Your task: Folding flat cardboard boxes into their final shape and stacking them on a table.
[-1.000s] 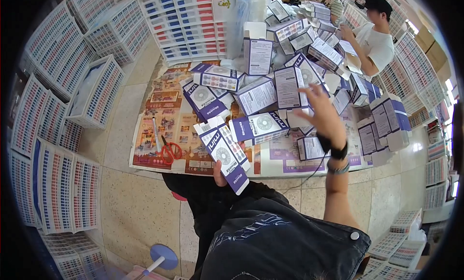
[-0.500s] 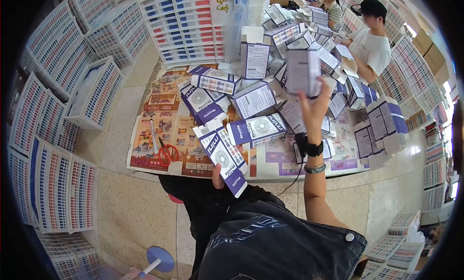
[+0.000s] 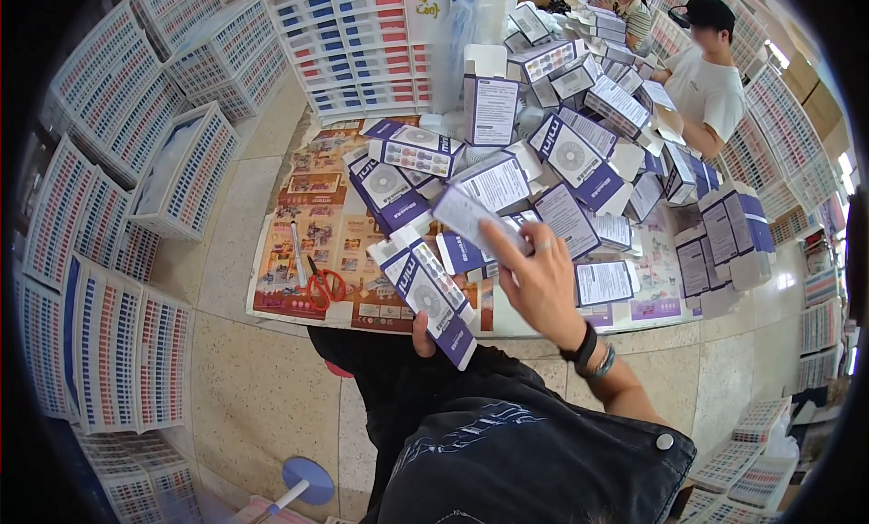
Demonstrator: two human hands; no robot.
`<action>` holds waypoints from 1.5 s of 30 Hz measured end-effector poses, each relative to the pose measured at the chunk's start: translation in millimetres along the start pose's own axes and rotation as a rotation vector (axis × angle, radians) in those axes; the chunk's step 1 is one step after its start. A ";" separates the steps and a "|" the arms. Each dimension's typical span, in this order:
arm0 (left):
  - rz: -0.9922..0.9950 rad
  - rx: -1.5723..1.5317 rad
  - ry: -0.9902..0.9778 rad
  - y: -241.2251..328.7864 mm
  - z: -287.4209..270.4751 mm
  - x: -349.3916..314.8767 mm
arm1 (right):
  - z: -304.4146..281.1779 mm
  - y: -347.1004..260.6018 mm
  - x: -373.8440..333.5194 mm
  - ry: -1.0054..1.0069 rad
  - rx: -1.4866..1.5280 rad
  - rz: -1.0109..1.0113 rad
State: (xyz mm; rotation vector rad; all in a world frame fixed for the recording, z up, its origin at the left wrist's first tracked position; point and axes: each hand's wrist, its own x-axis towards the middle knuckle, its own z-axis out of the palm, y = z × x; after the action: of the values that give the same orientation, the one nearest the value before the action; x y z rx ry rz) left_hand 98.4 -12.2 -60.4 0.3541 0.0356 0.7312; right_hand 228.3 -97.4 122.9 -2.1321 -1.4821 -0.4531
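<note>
The right hand (image 3: 541, 284) is now coming back toward the body with a flat grey card (image 3: 471, 218) pinched between thumb and fingers; half a second ago it was stretched up over the far pile holding that card high, and a second ago it was reaching out with the fingers spread and nothing in them. So the card looks picked and is being carried in, toward the purple-and-white box (image 3: 433, 295) that the left hand (image 3: 423, 329) is gripping from below, just under and to the left of the right fingertips. Only the left thumb is showing at the box's lower edge, pressed against it; the other fingers are hidden behind the box. The box's top flap (image 3: 387, 250) is standing open, and I cannot tell whether anything is inside it. Beyond the right fingers, more boxes (image 3: 579, 162) of the same kind are lying heaped on the mat (image 3: 317, 207), several with flaps open and their contents not visible. Well to the left of both hands, red scissors (image 3: 319, 284) and a pen (image 3: 296, 252) are lying on the mat. Trays (image 3: 186, 166) packed with small red and blue packets are leaning further left, and stacks of them are standing around the floor. Another person in a white shirt (image 3: 706, 90) is working at the far right of the heap.
</note>
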 end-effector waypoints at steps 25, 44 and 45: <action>-0.029 0.598 -0.053 27.3 39.0 130.2 | -6.5 117.8 -157.8 0.104 -0.338 0.957; 0.522 0.449 0.110 -7.7 -7.4 7.0 | 5.3 81.1 14.8 -0.228 0.072 -0.247; 0.567 0.346 0.085 -10.2 2.5 12.1 | 30.2 89.8 38.1 -0.235 -0.032 -0.372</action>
State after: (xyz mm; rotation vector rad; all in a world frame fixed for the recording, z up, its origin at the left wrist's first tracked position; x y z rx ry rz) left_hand 114.5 -12.0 -60.3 0.6775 0.1469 1.3071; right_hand 325.4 -76.0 99.6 -1.9875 -2.0320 -0.3637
